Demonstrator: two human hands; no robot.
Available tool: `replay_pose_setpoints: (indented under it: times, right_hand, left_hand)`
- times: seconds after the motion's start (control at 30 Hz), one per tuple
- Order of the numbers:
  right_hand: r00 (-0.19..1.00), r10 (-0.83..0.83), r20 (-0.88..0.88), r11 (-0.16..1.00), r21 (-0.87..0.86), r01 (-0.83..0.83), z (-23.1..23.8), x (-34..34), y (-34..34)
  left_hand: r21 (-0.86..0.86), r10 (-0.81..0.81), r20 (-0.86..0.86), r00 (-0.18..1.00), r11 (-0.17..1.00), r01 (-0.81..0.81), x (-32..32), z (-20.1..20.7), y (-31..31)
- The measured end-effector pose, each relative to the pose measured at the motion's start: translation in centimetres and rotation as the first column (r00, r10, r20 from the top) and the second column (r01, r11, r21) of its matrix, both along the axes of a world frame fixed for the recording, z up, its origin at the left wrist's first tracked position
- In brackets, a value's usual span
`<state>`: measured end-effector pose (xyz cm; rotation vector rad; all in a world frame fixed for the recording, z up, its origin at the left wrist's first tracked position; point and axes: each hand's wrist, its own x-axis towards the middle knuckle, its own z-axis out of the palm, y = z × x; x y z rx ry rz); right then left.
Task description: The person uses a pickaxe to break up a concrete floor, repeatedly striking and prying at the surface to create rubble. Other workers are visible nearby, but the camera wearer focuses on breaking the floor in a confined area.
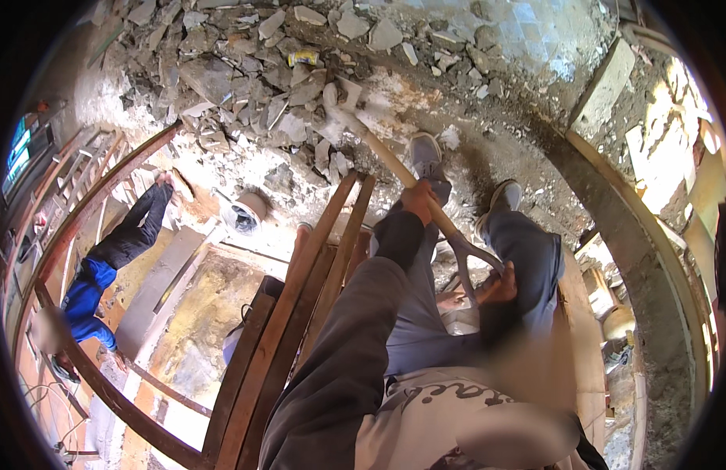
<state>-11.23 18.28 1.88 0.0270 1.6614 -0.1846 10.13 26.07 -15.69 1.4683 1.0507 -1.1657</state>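
Observation:
A long-handled shovel (388,159) slants from my lap up to the broken rubble (245,86). Its shaft is pale wood, and its grip is a dark Y-shaped handle. The head end is dusty and meets the rubble, so its blade is hard to make out. My left hand (418,200) is wrapped round the middle of the shaft. At the handle end, my right hand (500,284) is closed on the grip. Both my shoes stand on dusty ground beside the shaft, the left shoe (427,155) farther forward.
Wooden beams (288,313) rise close on my left. Beyond them are a bucket (247,213) and a person in blue (94,286). A yellow can (303,58) lies on the rubble. A broad curved-looking plank (645,258) runs along my right, near a slab (606,86).

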Motion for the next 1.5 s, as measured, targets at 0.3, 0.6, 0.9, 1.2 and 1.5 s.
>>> replay_pose_setpoints:
  times: [0.3,0.6,0.9,1.2,1.5]
  right_hand:
    - [0.999,-0.01,-0.049,0.999,-0.037,0.008,-4.7,5.0,-2.0]
    - [0.996,0.017,-0.09,0.994,-0.105,-0.027,-13.7,0.8,-9.1]
    - [0.894,0.196,-0.403,0.936,-0.196,-0.293,-18.9,0.3,-15.0]
    - [0.91,0.194,-0.366,0.849,-0.402,-0.343,-8.8,-9.4,-17.1]
    - [0.568,0.535,-0.625,0.346,-0.451,-0.823,4.2,-6.6,-13.6]
  left_hand:
    - [-0.068,-0.044,-0.006,0.999,0.997,0.043,5.9,-5.1,-0.3]
    - [-0.218,-0.103,0.431,0.896,0.952,0.214,5.2,-10.5,-2.2]
    - [-0.2,0.229,0.078,0.97,0.957,-0.21,6.9,-19.6,-5.1]
    - [-0.282,0.179,0.073,0.981,0.947,-0.152,-3.9,-10.0,-8.1]
    - [-0.239,0.226,0.001,0.974,0.946,-0.219,-0.8,1.2,-7.1]
